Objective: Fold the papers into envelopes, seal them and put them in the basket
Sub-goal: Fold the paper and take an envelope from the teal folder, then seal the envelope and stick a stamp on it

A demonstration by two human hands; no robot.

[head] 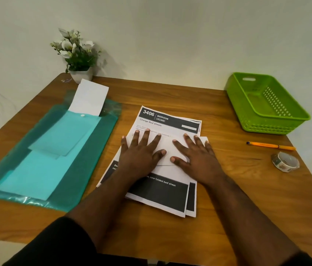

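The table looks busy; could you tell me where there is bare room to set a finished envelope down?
Bare wood lies between the printed sheets and the green basket, and along the near edge. The left is taken by the teal folder; both hands press the centre.

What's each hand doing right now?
Left hand: open, pressing flat on the folded paper.
Right hand: open, pressing flat on the same paper.

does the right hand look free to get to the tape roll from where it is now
Probably yes. The right hand lies flat on the folded paper and holds nothing, and only bare table lies between it and the tape roll. It would have to let go of the fold first.
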